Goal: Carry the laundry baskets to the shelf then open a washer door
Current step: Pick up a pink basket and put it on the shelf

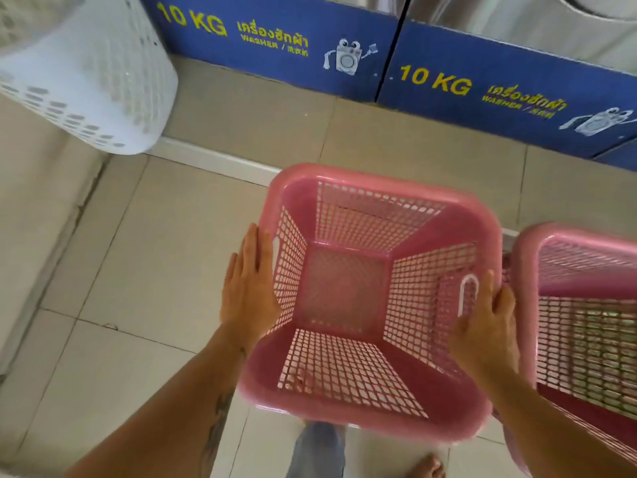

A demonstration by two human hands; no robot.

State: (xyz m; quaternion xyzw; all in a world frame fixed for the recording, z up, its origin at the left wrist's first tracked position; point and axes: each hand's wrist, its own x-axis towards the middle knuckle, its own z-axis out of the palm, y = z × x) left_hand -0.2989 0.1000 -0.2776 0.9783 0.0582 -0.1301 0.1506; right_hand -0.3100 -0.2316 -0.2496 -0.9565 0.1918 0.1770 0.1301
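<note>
Fingers, left [255,248]: straight, together; our left hand [250,288] lies flat on the pink basket [458,229] side.
Fingers, right [503,301]: our right hand [486,326] curls them over its opposite rim.
Basket: before us, second basket [524,270] just beside, washers [275,39] beyond.

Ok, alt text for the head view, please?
Both hands hold an empty pink basket over a tiled floor: left hand flat against its side, right hand gripping its rim. A second pink basket is at right, a white basket upper left, blue washer panels ahead.
</note>
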